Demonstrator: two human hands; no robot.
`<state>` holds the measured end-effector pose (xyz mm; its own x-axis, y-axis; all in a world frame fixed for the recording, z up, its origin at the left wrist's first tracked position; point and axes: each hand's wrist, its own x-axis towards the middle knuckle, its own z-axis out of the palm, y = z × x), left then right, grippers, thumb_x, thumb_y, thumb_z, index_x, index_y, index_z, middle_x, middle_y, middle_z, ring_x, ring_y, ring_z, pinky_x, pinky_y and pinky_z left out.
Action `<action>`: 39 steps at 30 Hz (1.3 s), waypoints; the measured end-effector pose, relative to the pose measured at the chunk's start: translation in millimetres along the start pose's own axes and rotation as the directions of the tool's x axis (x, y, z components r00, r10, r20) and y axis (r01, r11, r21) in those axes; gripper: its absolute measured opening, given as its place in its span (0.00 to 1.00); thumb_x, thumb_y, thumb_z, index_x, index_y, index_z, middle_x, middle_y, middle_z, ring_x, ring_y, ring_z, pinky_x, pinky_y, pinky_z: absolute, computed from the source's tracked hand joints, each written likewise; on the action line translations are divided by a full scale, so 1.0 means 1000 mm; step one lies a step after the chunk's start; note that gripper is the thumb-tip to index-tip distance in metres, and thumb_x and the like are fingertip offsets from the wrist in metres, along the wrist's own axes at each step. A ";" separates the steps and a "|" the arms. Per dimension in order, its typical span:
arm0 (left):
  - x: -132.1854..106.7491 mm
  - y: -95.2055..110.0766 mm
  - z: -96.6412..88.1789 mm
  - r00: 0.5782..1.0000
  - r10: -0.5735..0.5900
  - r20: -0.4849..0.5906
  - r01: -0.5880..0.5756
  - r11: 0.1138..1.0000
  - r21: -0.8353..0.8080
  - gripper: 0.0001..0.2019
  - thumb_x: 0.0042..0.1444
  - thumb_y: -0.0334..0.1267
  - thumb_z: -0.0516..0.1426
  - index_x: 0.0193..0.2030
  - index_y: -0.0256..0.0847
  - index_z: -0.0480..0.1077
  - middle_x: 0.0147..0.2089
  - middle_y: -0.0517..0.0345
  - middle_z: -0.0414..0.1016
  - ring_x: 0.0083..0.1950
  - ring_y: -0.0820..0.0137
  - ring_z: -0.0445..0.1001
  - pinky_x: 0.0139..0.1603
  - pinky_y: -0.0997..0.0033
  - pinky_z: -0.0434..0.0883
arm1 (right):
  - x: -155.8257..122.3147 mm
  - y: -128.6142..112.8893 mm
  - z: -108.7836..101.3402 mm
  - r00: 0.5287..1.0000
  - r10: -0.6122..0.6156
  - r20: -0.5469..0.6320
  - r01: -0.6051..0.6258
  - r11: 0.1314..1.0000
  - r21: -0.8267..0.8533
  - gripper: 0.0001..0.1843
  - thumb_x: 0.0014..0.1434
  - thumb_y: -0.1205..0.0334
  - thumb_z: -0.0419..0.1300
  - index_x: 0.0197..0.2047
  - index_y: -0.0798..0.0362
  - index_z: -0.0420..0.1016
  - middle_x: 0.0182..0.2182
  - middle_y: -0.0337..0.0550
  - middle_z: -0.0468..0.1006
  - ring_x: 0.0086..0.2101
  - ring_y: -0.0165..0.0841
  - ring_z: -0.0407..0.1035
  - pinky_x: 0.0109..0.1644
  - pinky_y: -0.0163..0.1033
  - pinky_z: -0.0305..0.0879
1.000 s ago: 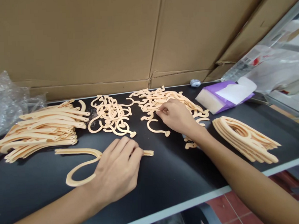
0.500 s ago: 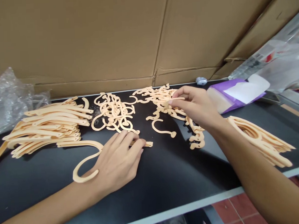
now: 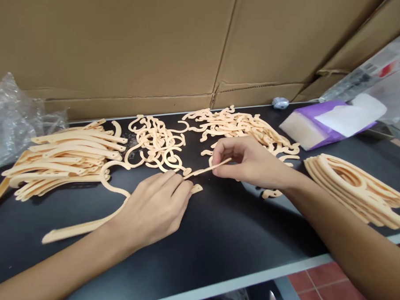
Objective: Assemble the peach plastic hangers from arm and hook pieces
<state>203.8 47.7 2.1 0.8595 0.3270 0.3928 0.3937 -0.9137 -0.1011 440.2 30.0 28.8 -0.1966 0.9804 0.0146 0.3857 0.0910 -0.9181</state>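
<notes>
My left hand [image 3: 154, 205] lies on a peach plastic hanger body [image 3: 90, 223] on the black table, fingers closed over its right end. My right hand [image 3: 245, 161] pinches a thin peach strip [image 3: 205, 169], whose left tip reaches the left fingertips near the hanger's end [image 3: 197, 188]. Just beyond the hands lie a pile of loose hooks [image 3: 156, 143] and a pile of small curved pieces [image 3: 242, 128].
A stack of hanger bodies [image 3: 64, 158] sits at the left and a stack of finished hangers [image 3: 357, 189] at the right. A purple and white packet [image 3: 331, 122] and crumpled clear plastic [image 3: 9, 118] lie at the back. Cardboard [image 3: 149, 50] walls the rear; the table's front edge [image 3: 226, 286] is near.
My right hand lifted a thin strip out of the right pile and brought it down to the left fingertips. The hanger under my left hand turned, so its hook now points away.
</notes>
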 end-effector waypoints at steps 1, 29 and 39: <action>0.000 0.001 0.000 1.000 0.008 -0.022 -0.008 1.000 -0.013 0.08 0.66 0.32 0.53 0.36 0.37 0.70 0.32 0.57 0.73 0.33 0.65 0.72 0.35 0.63 0.69 | -0.001 0.000 0.000 0.999 -0.018 0.043 0.021 0.997 -0.072 0.05 0.48 0.72 0.62 0.27 0.54 0.71 0.25 0.35 0.73 0.27 0.27 0.67 0.30 0.33 0.61; 0.002 0.008 -0.002 1.000 0.022 -0.004 -0.022 0.999 -0.033 0.09 0.64 0.29 0.53 0.34 0.36 0.71 0.30 0.56 0.71 0.32 0.65 0.71 0.33 0.63 0.69 | -0.014 -0.015 0.008 0.992 -0.122 -0.024 0.098 0.884 -0.457 0.11 0.60 0.57 0.63 0.29 0.52 0.79 0.25 0.37 0.78 0.27 0.29 0.67 0.33 0.36 0.56; -0.002 0.011 0.002 0.998 -0.061 -0.008 0.060 0.995 -0.082 0.07 0.63 0.27 0.53 0.37 0.35 0.72 0.33 0.54 0.74 0.34 0.64 0.71 0.35 0.63 0.71 | -0.014 -0.013 0.000 0.996 0.035 0.076 0.004 0.887 -0.461 0.11 0.55 0.58 0.66 0.23 0.53 0.78 0.17 0.32 0.68 0.22 0.25 0.58 0.26 0.35 0.48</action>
<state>206.8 37.5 -2.2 0.8315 0.3801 0.4051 0.4167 -0.9090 -0.0024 437.7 14.7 40.7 -0.2511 0.9668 -0.0479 0.7571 0.1653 -0.6320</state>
